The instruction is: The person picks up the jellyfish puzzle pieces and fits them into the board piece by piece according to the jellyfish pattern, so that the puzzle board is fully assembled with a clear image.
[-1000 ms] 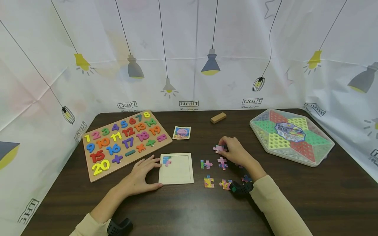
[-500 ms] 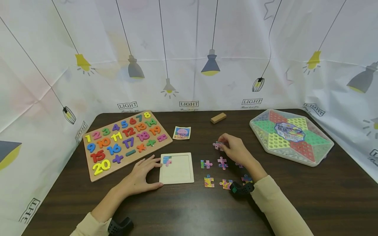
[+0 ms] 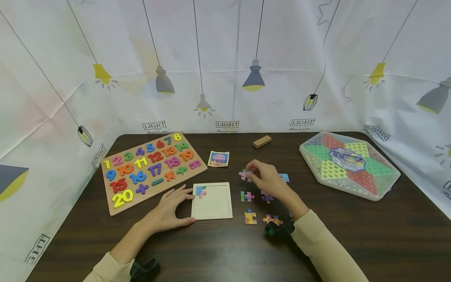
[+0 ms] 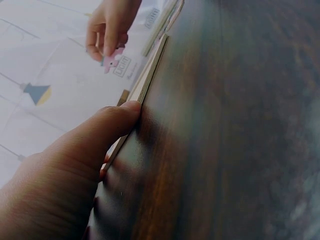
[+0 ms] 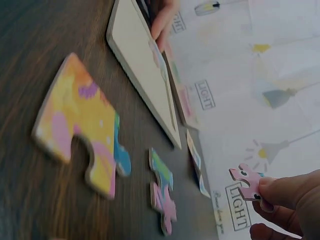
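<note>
My right hand (image 3: 269,181) pinches a pink jigsaw piece (image 5: 244,181) between thumb and fingers, raised over the table. My left hand (image 3: 168,210) touches the left side of a square pale wooden puzzle tray (image 3: 219,213), thumb by the lower corner and fingers farther up. In the left wrist view the thumb lies along the edge of the tray. One blue and pink piece (image 3: 201,191) sits in the tray's upper left corner. Right of the tray lie several loose pieces, among them a yellow one (image 3: 250,217) and a green and pink one (image 3: 247,196).
A wooden number board (image 3: 165,181) lies at the left. Behind the tray is a small picture card (image 3: 218,159), with a wooden block (image 3: 262,141) farther back. A hexagonal board-game box (image 3: 347,162) lies at the right. A blue piece (image 3: 284,177) shows behind the right hand.
The right hand has picked up the pink piece and carried it left towards the tray, uncovering the blue piece behind. The left hand stays at the tray.
</note>
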Action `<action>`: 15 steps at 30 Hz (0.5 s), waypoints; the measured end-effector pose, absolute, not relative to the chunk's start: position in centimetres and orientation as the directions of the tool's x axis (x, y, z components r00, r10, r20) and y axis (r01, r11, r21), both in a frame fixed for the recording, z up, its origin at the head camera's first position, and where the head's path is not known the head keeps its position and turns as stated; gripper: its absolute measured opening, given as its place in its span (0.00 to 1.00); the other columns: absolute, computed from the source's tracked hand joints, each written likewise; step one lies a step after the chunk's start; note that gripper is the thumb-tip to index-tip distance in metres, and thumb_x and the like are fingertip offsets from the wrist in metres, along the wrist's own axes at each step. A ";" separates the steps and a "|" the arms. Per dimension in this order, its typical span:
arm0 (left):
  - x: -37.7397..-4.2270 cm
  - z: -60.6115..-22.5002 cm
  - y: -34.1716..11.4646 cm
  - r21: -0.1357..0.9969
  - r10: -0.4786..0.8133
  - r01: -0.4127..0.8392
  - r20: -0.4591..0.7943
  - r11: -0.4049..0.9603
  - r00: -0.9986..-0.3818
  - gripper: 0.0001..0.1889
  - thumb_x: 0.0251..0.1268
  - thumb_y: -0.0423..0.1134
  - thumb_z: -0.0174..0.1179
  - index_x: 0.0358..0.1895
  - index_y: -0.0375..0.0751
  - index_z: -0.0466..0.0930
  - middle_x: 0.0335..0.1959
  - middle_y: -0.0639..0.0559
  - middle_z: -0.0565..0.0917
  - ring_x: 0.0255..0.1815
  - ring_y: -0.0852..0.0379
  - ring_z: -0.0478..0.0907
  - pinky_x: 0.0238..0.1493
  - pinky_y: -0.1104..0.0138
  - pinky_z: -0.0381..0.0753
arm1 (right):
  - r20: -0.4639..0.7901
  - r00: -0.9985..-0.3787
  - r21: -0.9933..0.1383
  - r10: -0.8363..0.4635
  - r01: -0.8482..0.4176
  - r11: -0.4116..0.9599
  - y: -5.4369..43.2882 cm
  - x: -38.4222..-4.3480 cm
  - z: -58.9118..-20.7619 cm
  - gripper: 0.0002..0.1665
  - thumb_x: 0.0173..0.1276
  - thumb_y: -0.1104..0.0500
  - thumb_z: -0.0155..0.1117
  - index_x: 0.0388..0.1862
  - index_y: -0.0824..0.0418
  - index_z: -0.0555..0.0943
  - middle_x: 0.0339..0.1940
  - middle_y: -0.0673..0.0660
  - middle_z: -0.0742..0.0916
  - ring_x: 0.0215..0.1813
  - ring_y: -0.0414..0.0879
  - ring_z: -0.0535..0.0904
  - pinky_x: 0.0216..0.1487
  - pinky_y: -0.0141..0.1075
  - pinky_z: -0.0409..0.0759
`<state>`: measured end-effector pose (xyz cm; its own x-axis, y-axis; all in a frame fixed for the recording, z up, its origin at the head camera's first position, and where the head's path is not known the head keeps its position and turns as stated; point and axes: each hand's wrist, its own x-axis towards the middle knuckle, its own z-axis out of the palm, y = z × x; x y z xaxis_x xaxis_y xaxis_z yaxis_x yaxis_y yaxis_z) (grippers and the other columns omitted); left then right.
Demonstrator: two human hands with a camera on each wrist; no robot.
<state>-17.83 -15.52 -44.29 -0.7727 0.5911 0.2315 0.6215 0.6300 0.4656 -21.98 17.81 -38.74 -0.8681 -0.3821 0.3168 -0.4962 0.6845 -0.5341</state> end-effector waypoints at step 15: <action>-17.9 -44.4 -15.6 0.458 0.591 0.622 0.231 0.635 -0.773 0.35 0.49 0.65 0.60 0.57 0.46 0.73 0.65 0.50 0.66 0.70 0.46 0.52 0.64 0.45 0.47 | 0.300 -0.819 -0.564 -0.489 -0.566 0.602 13.0 -22.1 -39.1 0.05 0.65 0.61 0.59 0.39 0.60 0.76 0.22 0.47 0.76 0.21 0.40 0.67 0.22 0.30 0.67</action>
<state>-17.92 -15.59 -44.38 -0.7731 0.5908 0.2309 0.6221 0.6351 0.4580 -22.09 13.03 -39.08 -0.8190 -0.4894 0.2995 -0.5658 0.6017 -0.5638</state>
